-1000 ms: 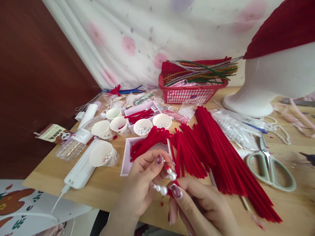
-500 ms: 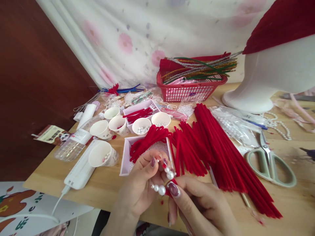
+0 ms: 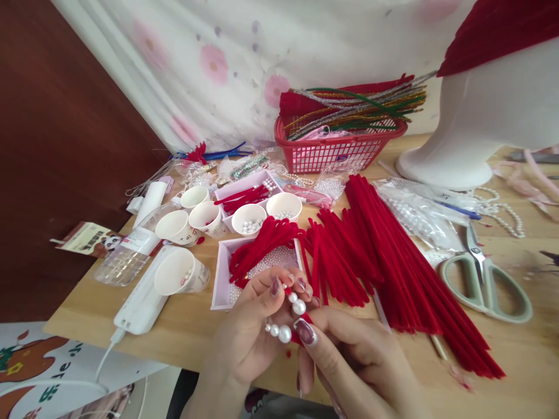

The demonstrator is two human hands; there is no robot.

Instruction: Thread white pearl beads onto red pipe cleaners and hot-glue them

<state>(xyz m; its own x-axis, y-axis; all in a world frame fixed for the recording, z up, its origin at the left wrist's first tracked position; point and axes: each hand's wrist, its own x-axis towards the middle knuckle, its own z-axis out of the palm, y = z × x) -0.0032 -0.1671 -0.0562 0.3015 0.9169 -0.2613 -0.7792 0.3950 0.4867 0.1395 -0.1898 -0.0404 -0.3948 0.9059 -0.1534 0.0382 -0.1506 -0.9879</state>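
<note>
- Both my hands are pinched on the pearl-tipped red stem (image 3: 292, 317): left hand (image 3: 248, 331) steadying the upper pearls, right hand (image 3: 349, 361) clamping the base so it can't twist.
- It's just in front of the pink tray (image 3: 222, 279), so the loose pearls are handy.
- Scissors (image 3: 484, 279) are well right of that tray.

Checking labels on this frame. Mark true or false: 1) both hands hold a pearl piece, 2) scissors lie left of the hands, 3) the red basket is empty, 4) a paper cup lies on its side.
1) True: left hand and right hand pinch the pearl piece.
2) False: the scissors lie to the right.
3) False: the red basket holds craft stems.
4) True: the paper cup lies tipped.
</note>
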